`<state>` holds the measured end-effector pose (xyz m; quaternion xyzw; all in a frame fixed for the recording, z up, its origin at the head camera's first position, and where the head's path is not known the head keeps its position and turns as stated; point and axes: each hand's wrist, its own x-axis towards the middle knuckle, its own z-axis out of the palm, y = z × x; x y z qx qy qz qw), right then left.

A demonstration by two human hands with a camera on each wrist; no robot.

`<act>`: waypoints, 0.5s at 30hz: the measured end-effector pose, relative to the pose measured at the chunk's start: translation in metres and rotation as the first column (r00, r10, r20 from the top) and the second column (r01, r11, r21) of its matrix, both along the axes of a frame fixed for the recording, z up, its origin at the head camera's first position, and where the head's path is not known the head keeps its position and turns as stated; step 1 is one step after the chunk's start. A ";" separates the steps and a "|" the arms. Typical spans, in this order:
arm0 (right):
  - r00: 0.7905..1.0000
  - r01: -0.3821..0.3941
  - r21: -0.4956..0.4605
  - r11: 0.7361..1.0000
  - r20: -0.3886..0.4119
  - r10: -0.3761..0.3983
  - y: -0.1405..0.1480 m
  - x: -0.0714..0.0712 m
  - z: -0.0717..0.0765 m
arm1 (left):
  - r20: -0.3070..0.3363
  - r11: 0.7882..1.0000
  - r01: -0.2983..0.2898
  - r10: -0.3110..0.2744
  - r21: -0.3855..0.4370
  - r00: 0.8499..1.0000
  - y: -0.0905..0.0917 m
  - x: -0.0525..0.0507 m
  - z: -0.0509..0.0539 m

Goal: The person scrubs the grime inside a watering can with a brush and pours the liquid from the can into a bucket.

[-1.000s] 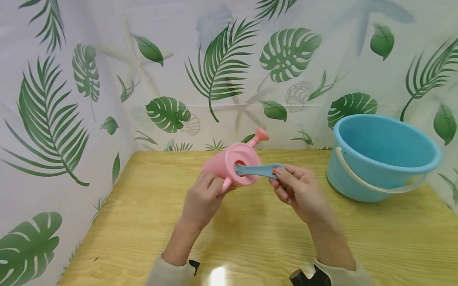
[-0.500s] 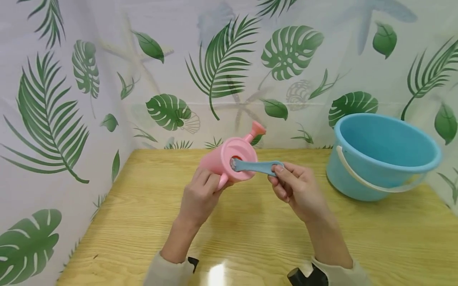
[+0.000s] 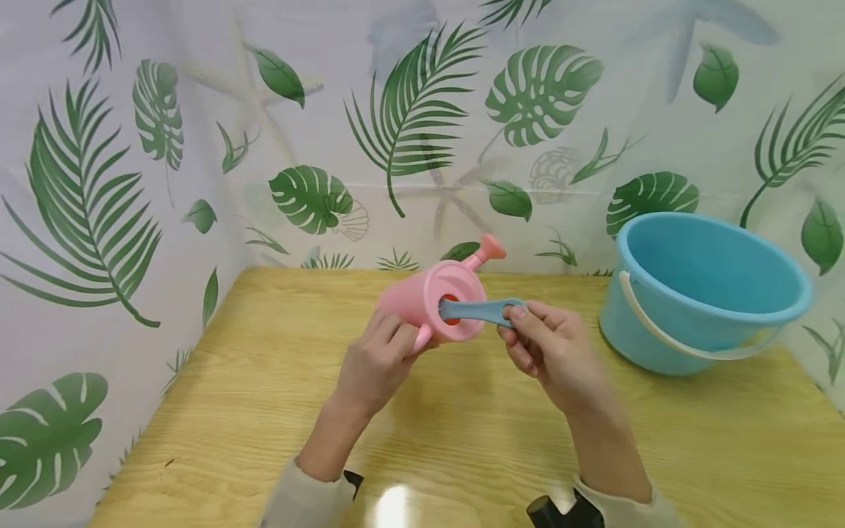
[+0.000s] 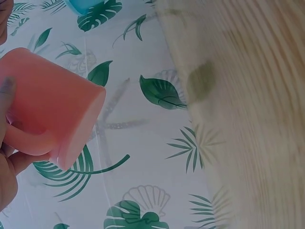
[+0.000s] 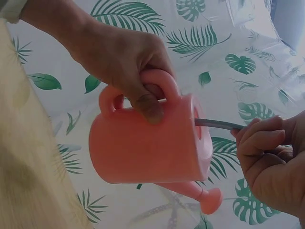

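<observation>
Tilted above the table is a pink toy watering can (image 3: 403, 297), its round opening turned toward the right and its spout up. My left hand (image 3: 376, 359) grips the can by its handle, as the right wrist view also shows. The right hand (image 3: 551, 345) pinches the end of a blue-handled brush (image 3: 485, 311) between thumb and fingers. The brush's far end reaches into the opening, where whitish bristles barely show and something red is visible. Most of the brush head is hidden inside the can. Only the can's pink body (image 4: 52, 100) and part of the left hand appear in the left wrist view.
A blue bucket (image 3: 620, 323) with a white handle (image 3: 667, 339) stands on the wooden table (image 3: 238, 411) at the right. Behind and to the left hangs a white leaf-patterned sheet (image 3: 317, 132). Black wrist gear (image 3: 561, 513) sits at the right sleeve.
The watering can shifted slightly left and up, then back right. The brush goes a little deeper into the opening now than half a second ago. Both hands keep their grips.
</observation>
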<state>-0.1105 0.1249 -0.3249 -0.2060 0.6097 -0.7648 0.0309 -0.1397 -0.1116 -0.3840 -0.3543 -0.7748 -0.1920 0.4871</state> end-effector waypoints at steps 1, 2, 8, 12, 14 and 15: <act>1.000 -0.007 0.026 1.000 -0.001 0.007 -0.003 0.000 -0.001 | -0.002 1.000 -0.004 0.004 0.000 1.000 -0.001 0.001 0.000; 1.000 -0.011 0.052 0.999 -0.003 0.012 -0.007 0.000 -0.002 | -0.008 1.000 -0.006 0.006 0.003 1.000 -0.002 0.001 0.000; 0.999 -0.002 0.028 1.000 -0.033 0.003 -0.010 0.001 -0.002 | -0.016 1.000 0.006 -0.006 0.013 1.000 -0.004 0.002 0.003; 0.999 0.014 -0.040 0.999 -0.029 -0.016 0.000 0.002 0.001 | -0.014 0.999 0.025 -0.024 0.028 1.000 -0.003 0.001 0.003; 1.000 0.018 -0.030 0.999 -0.007 -0.018 0.001 0.000 0.002 | -0.018 0.999 0.031 -0.031 0.032 0.999 -0.002 0.001 0.003; 1.000 0.016 -0.013 1.000 0.005 -0.016 0.000 -0.001 0.001 | -0.021 0.999 0.034 -0.033 0.032 0.999 -0.002 0.001 0.003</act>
